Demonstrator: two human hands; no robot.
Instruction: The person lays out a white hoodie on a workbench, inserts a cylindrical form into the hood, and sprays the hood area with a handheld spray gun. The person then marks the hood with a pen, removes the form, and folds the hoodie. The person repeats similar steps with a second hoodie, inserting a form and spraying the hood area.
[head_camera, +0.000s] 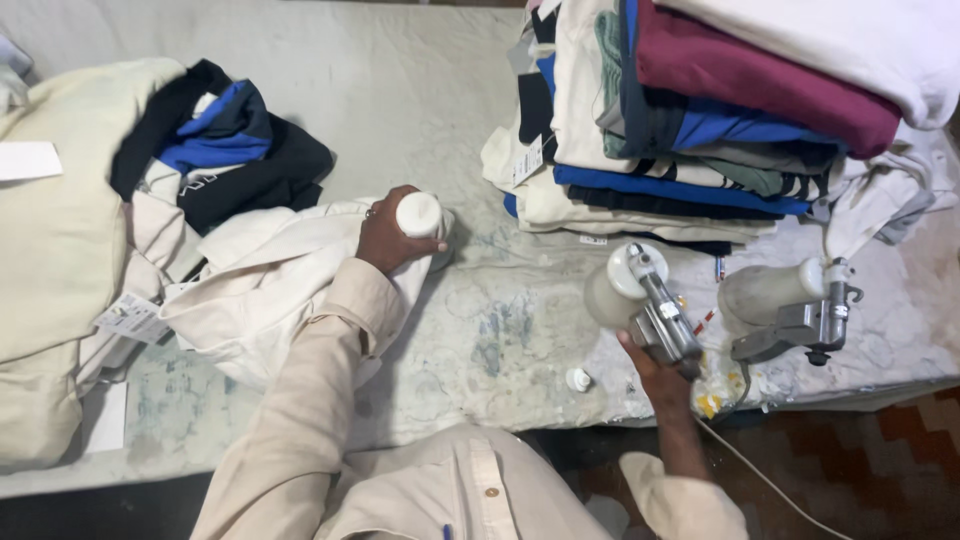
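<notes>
**Two hands, a white bottle and a spray gun on a cloth-covered table**

Seen from the head camera, the left hand (385, 238) is closed around a small white bottle (420, 214), a smooth round plastic container held with its top facing the camera. Hand and bottle rest over a crumpled cream garment (260, 290) that lies on the worn, stained table cover (500, 330). The right hand (655, 365) grips the metal handle of a spray gun (640, 300), whose frosted, rounded cup sits just above the fingers; a thin hose (770, 480) trails from it off the table edge. A second spray gun (790, 310) of the same kind lies on its side just to the right, apart from the hand. A small white cap (578, 379) sits on the cover between the two arms, near the table edge. Behind the right hand rises a stack of folded clothes (700, 120) in white, blue, maroon and green, soft and layered. To the far left, loose dark and cream clothes (210, 140) lie in a heap.
</notes>
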